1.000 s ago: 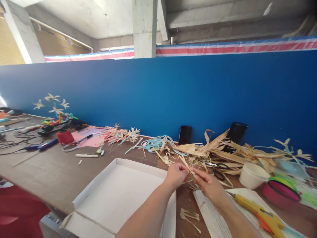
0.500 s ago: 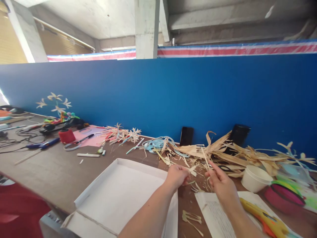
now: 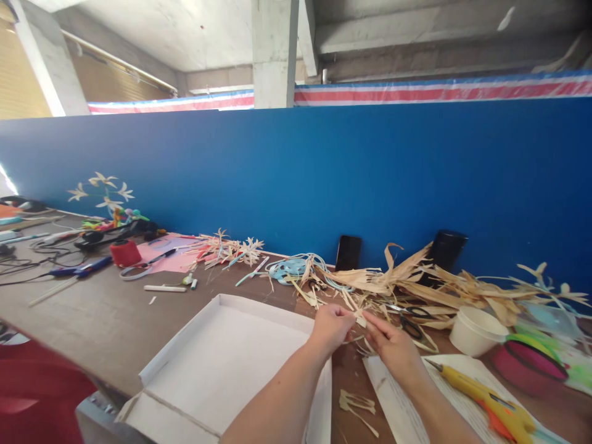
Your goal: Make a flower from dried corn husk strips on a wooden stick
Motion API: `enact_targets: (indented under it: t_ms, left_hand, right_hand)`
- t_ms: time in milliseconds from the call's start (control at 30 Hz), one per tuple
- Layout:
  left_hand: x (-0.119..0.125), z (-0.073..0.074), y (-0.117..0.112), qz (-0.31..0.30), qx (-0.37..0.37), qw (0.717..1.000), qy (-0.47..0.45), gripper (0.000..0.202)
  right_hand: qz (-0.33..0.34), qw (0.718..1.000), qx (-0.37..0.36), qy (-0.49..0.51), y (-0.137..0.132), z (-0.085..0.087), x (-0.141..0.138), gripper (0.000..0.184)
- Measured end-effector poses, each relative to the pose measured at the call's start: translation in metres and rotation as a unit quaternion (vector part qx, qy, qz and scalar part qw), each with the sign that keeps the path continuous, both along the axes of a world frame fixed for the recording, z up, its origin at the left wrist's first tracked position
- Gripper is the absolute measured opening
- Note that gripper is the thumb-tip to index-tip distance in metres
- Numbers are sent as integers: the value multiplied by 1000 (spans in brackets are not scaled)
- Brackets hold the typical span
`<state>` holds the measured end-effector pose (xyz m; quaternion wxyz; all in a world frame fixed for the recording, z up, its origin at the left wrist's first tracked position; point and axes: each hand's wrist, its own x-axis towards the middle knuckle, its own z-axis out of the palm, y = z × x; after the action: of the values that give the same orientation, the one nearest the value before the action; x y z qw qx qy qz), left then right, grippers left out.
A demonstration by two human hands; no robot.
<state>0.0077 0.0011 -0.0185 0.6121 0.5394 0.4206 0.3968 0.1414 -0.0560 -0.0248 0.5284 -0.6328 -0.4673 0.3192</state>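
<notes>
My left hand (image 3: 331, 327) and my right hand (image 3: 393, 346) meet over the brown table, both pinching a small pale strip of dried husk (image 3: 359, 319) between their fingertips. Just behind them lies a heap of dried husk leaves (image 3: 416, 280) with black-handled scissors (image 3: 409, 317) in it. A few cut husk scraps (image 3: 356, 404) lie on the table below my hands. An open white cardboard box (image 3: 222, 364) sits under my left forearm.
A yellow glue gun (image 3: 485, 394) rests on a printed paper sheet (image 3: 398, 401) at the right, beside a white cup (image 3: 476, 330) and a pink lidded tub (image 3: 527, 364). Two dark phones (image 3: 346, 251) lean on the blue partition. Husk flowers (image 3: 231, 250), a red spool (image 3: 124, 253) and tools lie to the left.
My right hand, which had pulled away to the right half a second ago, has come back to the left hand and pinches the husk strip again.
</notes>
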Motion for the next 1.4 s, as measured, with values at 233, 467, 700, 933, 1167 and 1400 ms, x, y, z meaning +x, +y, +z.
enact_targets:
  t_ms: [233, 467, 700, 933, 1167, 1400]
  left_hand:
    - [-1, 1, 1, 21, -7, 1000, 20, 8]
    - [1, -6, 2, 21, 38, 998, 47, 12]
    - [1, -1, -4, 6, 48, 997, 68, 8]
    - [-2, 6, -3, 10, -36, 999, 1, 7]
    - [-2, 5, -2, 9, -23, 1000, -15, 11]
    - [0, 7, -8, 3, 10, 1000, 28, 8]
  right_hand:
    - [36, 976, 22, 212, -13, 18, 2, 64]
    - [100, 978, -56, 172, -12, 12, -19, 59]
    - [8, 998, -10, 56, -1, 0, 5, 47]
    - [10, 971, 48, 233, -14, 20, 3, 60]
    - [98, 971, -50, 211, -18, 22, -21, 54]
    - [15, 993, -15, 115, -3, 4, -5, 52]
